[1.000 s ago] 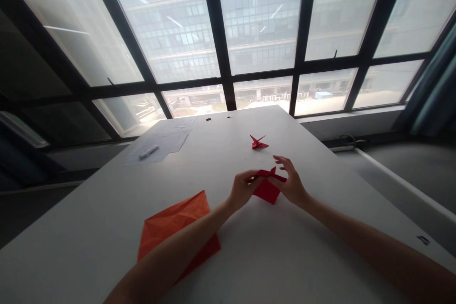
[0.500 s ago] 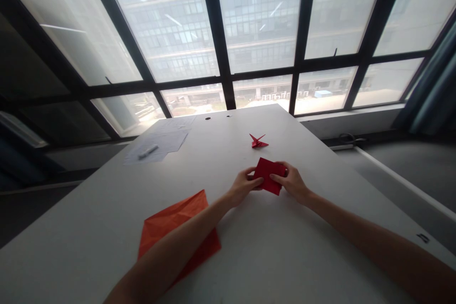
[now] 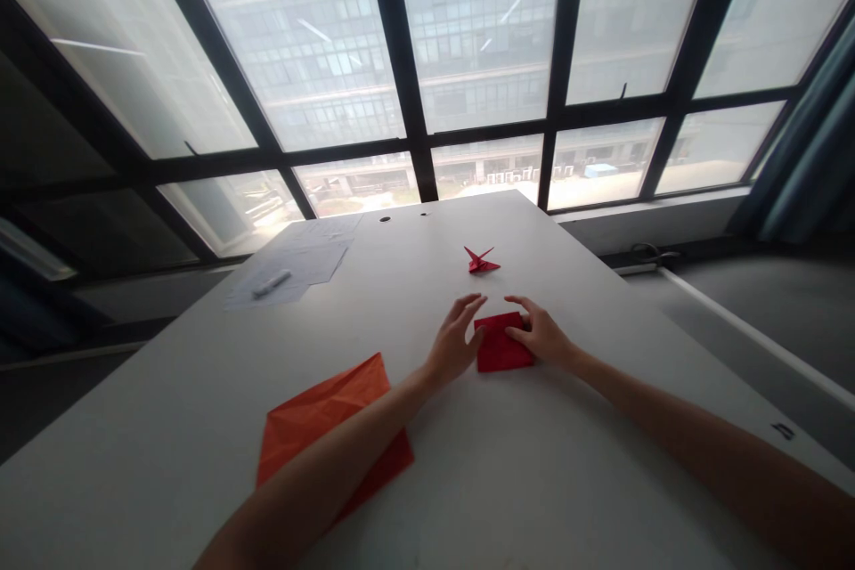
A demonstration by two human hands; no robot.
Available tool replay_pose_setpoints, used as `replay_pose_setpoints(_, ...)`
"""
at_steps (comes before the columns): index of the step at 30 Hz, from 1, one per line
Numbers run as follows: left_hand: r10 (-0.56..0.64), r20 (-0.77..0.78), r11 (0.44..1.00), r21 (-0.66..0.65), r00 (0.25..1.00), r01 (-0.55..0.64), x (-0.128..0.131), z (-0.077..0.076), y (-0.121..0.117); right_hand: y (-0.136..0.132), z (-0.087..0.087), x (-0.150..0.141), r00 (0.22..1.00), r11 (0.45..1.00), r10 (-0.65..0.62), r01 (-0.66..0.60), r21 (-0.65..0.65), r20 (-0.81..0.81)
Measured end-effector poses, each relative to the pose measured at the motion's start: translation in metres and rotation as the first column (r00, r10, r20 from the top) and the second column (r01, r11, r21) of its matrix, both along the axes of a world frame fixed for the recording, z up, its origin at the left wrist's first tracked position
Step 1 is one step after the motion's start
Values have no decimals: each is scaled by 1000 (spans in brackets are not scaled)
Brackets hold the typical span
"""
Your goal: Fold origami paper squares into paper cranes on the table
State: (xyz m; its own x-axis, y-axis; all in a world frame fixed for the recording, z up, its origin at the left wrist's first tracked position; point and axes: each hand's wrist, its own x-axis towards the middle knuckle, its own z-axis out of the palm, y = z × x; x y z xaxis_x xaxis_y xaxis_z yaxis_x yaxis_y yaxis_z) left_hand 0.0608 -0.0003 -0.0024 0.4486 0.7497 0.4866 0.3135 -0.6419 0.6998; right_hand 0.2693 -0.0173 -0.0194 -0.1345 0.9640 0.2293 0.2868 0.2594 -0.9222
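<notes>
The right hand's fingers (image 3: 519, 334) pinch the right side of a folded red square (image 3: 502, 347). The left hand's fingers (image 3: 468, 313) are spread apart at its left edge, the thumb by the paper; whether it touches, I cannot tell. Just beyond both sets of fingers, a red folded-paper figure (image 3: 481, 263) sits on the white worktop (image 3: 414, 285). Nearer than the left fingers, orange paper (image 3: 321, 414) lies partly under the left forearm; farther off to their left are printed sheets (image 3: 311, 254) with a pale cylindrical object (image 3: 272, 283).

Tall black-framed windows (image 3: 419, 142) pour daylight over a white table (image 3: 414, 267).
</notes>
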Motion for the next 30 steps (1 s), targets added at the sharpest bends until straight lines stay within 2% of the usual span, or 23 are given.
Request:
replay_pose_setpoints(1,-67,-127,994,82,990,77,-1,-1,-1,0,-1,0,994,998,-10,4,56,113)
replay_pose_setpoints(3,-161,-376,969,116,913,219,-2,-3,-3,0,-1,1,936,979,-115,50,197,333)
replay_pose_setpoints(6,-158,-611,966,68,776,250,-3,-10,-3,-5,1,-1,796,909,-333,128,396,506)
replay_pose_setpoints(8,-124,-680,971,67,722,229,-2,-13,-3,-10,0,-4,762,891,-349,90,444,546)
replay_pose_setpoints(10,-83,-713,976,85,697,203,0,-14,-2,-17,-5,-9,760,909,-246,-36,416,601)
replay_pose_setpoints(13,-40,-736,984,90,675,157,0,-14,-2,-23,-17,-14,667,944,-77,-191,269,741)
replay_pose_setpoints(16,-25,-754,988,84,657,133,-1,-14,-3,-24,-23,-11,595,955,-12,-231,186,803)
replay_pose_setpoints(20,6,-769,989,99,639,109,-2,-14,-3,-24,-19,1,555,964,-14,-215,159,832)
replay_pose_setpoints(24,30,-766,992,99,643,72,-1,-14,-5,-22,-14,4,529,979,-87,-110,171,844)
replay_pose_setpoints(27,40,-729,995,91,684,39,0,-12,-6,-18,-15,4,534,981,-150,-27,194,832)
replay_pose_setpoints(30,91,-639,995,94,764,-41,-1,-9,-3,-10,-16,8,565,979,-183,25,205,805)
